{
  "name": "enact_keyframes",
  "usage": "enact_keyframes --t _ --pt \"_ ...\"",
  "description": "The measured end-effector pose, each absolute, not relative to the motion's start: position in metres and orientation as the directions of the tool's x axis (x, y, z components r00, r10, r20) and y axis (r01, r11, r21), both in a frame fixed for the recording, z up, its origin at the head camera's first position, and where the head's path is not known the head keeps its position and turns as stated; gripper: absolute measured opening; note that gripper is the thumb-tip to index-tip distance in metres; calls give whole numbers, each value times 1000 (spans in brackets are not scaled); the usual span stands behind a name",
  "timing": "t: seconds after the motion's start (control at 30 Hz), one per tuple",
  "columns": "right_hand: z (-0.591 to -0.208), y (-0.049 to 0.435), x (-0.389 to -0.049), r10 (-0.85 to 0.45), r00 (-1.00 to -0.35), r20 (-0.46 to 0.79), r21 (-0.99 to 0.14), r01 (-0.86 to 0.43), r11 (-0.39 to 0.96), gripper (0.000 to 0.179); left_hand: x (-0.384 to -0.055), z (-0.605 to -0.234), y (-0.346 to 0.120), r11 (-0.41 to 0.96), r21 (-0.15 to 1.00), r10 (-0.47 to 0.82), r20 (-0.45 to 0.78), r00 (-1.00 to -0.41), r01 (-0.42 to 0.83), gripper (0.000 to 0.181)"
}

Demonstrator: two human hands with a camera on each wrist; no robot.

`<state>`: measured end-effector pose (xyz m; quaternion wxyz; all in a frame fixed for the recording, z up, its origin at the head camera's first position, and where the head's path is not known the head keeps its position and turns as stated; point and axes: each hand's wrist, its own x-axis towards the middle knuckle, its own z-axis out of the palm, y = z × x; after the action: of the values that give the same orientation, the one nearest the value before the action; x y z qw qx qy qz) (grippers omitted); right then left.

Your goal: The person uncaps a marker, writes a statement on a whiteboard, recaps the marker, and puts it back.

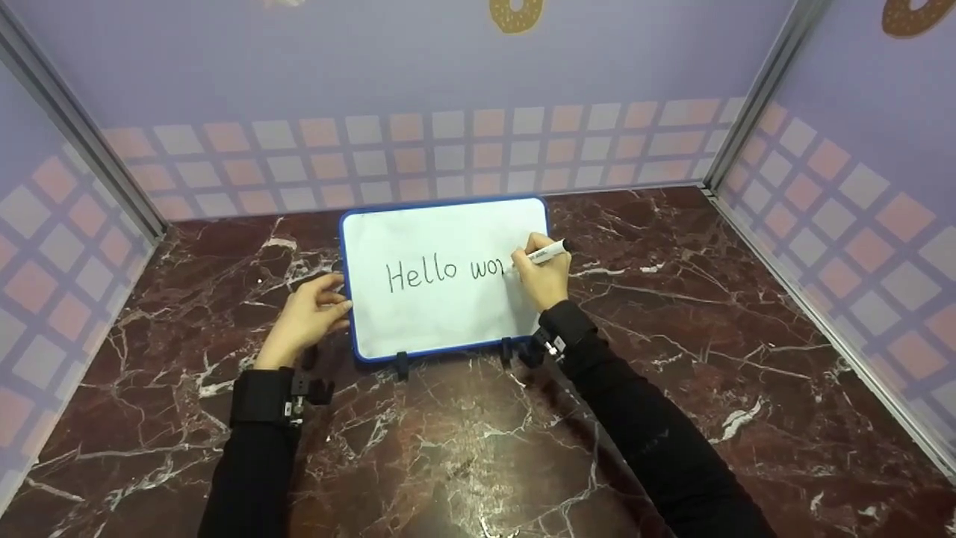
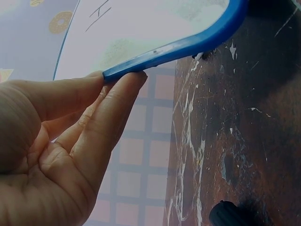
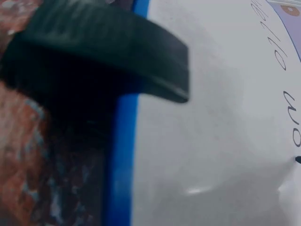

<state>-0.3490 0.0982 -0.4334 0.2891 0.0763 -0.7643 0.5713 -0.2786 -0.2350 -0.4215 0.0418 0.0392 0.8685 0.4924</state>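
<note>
Marker (image 1: pixel 549 252) fills right hand's (image 1: pixel 547 282) grip, left hand (image 1: pixel 305 317) pinches whiteboard's (image 1: pixel 441 317) edge, tabletop (image 1: pixel 694 321) stretching either side

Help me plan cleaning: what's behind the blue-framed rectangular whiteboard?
Behind the whiteboard, red-brown veined tabletop and purple wall with pink squares show past its edges; what it covers is hidden.

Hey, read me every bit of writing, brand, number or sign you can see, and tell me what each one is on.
"Hello wo": handwritten in dark ink on the whiteboard, then a partial stroke that I can't settle as a letter.
Small print on the marker in the right hand: too small to read.
Faint light mark on the right sleeve: too blurred to read.
</note>
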Motion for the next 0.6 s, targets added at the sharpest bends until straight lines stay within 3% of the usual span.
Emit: enact_keyframes --t 0.6 --pt "-423 108 -348 283 -801 528 -844 -531 71 35 -277 -420 -235 510 860 107 -54 -993 8 54"
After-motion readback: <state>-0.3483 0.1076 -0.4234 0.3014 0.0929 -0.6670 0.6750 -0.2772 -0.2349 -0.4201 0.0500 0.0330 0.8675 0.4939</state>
